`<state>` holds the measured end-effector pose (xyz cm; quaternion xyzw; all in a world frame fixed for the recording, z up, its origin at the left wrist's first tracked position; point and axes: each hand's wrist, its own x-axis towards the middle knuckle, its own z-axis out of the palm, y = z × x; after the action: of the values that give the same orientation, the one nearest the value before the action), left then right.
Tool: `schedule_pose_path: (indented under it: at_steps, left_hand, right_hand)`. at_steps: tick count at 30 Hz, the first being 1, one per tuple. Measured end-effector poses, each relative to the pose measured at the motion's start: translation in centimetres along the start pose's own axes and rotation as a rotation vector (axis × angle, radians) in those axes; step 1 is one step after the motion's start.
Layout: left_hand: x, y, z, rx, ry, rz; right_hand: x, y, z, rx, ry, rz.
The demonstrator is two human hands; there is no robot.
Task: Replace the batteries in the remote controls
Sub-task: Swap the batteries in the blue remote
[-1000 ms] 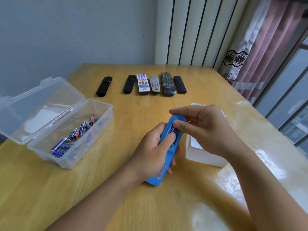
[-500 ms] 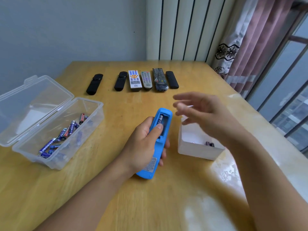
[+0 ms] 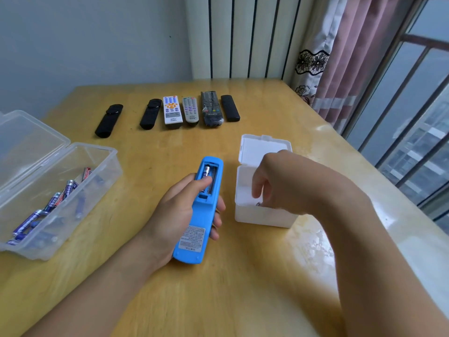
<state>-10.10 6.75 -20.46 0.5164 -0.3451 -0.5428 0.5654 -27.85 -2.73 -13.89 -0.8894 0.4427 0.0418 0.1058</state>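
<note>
A: What's nearest?

B: The left hand (image 3: pixel 179 215), gripping a blue remote (image 3: pixel 198 210) back side up, its near end close to the wooden table (image 3: pixel 243 288). The fingers curl round the body and the thumb lies across the open battery compartment.

A: Anything in that compartment?

B: One battery (image 3: pixel 206 173) sits in the left slot, partly under the thumb; the slot beside it looks bare.

A: And the right hand?

B: The right hand (image 3: pixel 279 183) reaches down into a small white box (image 3: pixel 262 215) just to the right of the remote, fingers pointing down and gathered together. Something small and dark shows near the fingertips inside the box; I cannot tell whether the fingers pinch it or merely hang above it.

A: The box's lid?

B: Open, tipped back on the far side.

A: What's off to the left?

B: A clear plastic container (image 3: pixel 102 171), lid folded back, with a heap of blue batteries (image 3: pixel 48 205) lying loose in it.

A: Farther out?

B: A row of six remotes across the far part of the table: a black one (image 3: pixel 108 120) standing apart at the left, another black one (image 3: pixel 150 113), a white remote (image 3: pixel 172 109), a grey remote (image 3: pixel 190 110), a dark wrapped remote (image 3: pixel 211 108) and a short black remote (image 3: pixel 230 108). Behind them a wall, and a curtain (image 3: pixel 340 57) by the window at right
</note>
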Motion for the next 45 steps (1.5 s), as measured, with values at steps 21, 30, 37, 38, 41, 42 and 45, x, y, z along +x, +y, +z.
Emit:
schedule_pose_path:
  at_steps: [21,30,37,38,41,42,45]
  left_hand:
    - [-0.9,1.1,-0.3,-0.204,0.030,-0.007]
    - [-1.1,1.3,-0.2,-0.077,0.137,0.095]
    - [-1.0,0.9,-0.3,-0.015,0.138,0.132]
    - [-1.0,1.0,-0.3,-0.014,0.133,0.140]
    - [-0.9,1.1,-0.3,-0.008,0.124,0.169]
    - [-0.8,1.1,-0.3,0.007,0.121,0.183]
    - [-0.9,1.1,-0.4,0.071,0.107,0.243]
  right_hand:
    - [0.1,-2.7,2.6,1.229,0.538,-0.399]
    - [0.4,-5.8,5.0,0.415,0.959,-0.639]
    - [1.0,-6.0,5.2,0.304,0.891,-0.621]
    - [1.1,-5.9,5.2,0.332,0.884,-0.604]
    - [1.1,-5.9,5.3,0.446,0.858,-0.517]
    - [1.1,-6.0,5.3,0.493,0.846,-0.471]
    - [1.2,-6.0,5.0,0.735,0.760,-0.304]
